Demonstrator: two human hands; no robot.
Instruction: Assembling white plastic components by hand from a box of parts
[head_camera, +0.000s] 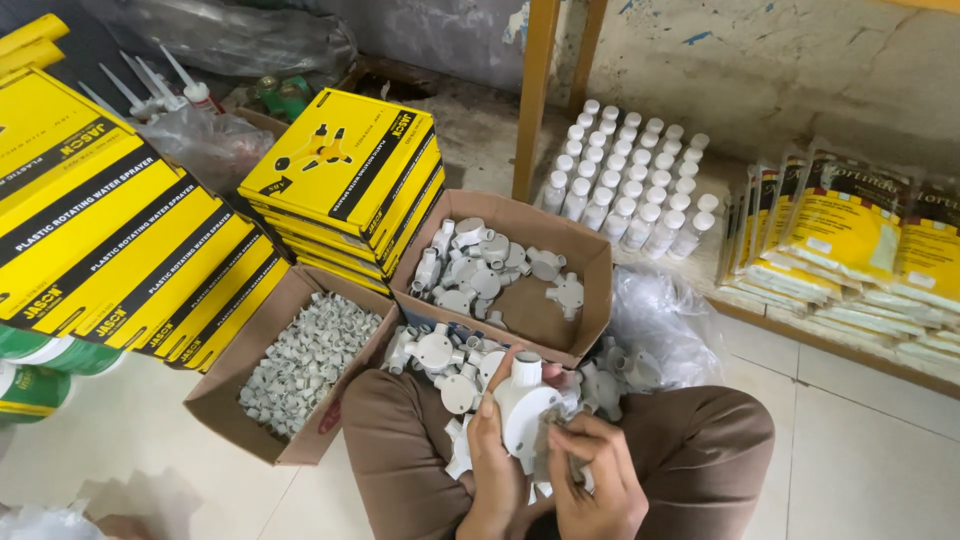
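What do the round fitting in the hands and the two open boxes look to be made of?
Fitting: looks like moulded plastic, matt pale grey, with smooth uniform walls and stubby moulded outlets; the left hand holds it, the right hand at its edge. Boxes: corrugated cardboard by the look, plain brown, dull, with folded flaps and soft bent edges.

Two open cardboard boxes (300, 375), one stack of yellow boxes (345, 180), two hands (590, 480).
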